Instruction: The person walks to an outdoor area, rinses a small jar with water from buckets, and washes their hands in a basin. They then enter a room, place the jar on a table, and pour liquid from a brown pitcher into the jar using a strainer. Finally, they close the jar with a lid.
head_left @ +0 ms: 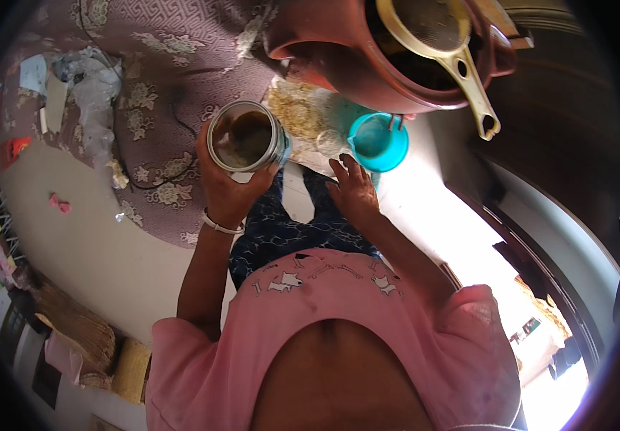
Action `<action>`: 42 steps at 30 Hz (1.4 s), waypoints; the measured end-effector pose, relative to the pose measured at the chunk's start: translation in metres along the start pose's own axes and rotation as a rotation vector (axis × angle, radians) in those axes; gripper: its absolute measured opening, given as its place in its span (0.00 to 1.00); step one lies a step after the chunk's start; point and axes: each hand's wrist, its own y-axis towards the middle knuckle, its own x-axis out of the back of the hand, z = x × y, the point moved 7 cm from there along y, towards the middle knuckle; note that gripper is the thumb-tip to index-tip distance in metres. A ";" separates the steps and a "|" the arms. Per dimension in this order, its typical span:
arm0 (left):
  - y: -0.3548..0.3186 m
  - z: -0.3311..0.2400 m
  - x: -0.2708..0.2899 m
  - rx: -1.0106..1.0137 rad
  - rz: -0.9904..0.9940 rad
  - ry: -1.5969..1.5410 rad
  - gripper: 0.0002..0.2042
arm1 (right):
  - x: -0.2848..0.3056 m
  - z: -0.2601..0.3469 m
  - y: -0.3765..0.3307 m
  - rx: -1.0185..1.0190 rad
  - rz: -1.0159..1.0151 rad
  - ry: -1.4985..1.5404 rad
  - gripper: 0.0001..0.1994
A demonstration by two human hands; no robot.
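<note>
**Jar held upright, cup just past the free hand**

Pot (367,57) first: the big brown clay vessel sat at the top of your view, its far side cut off by the frame edge, with a yellow-handled strainer (432,29) resting across its mouth. Dark liquid showed under the mesh; you could not tell how full it was. Below and left spread the patterned purple mat (159,86), with papers and plastic heaped at its far corner, too blurred to name.

Your left hand (227,183) was clenched around a steel jar (246,136), mouth up, long axis pointing at the camera, brown liquid inside. The pot lay up and to the right of it. Your right hand (353,190) was released, fingers spread flat, holding nothing; the turquoise cup (377,141) stood just beyond its fingertips, nearer to it than to the left hand. The cup's contents were hard to make out.
</note>
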 end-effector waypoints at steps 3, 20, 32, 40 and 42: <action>0.013 0.009 0.003 0.079 -0.033 -0.207 0.47 | -0.084 -0.046 0.032 0.006 0.114 -0.261 0.26; 0.029 0.024 0.082 0.138 -0.309 -0.411 0.46 | -0.163 -0.095 0.099 -0.026 0.361 -0.678 0.26; -0.005 -0.035 0.118 -0.196 -0.226 0.088 0.50 | -0.066 0.111 0.098 -0.537 0.479 1.946 0.22; -0.045 -0.079 0.110 -0.287 -0.257 0.037 0.50 | -0.003 0.235 0.116 -0.296 0.718 2.067 0.27; -0.056 -0.079 0.109 -0.233 -0.285 0.024 0.50 | 0.009 0.247 0.098 -0.331 0.727 2.048 0.26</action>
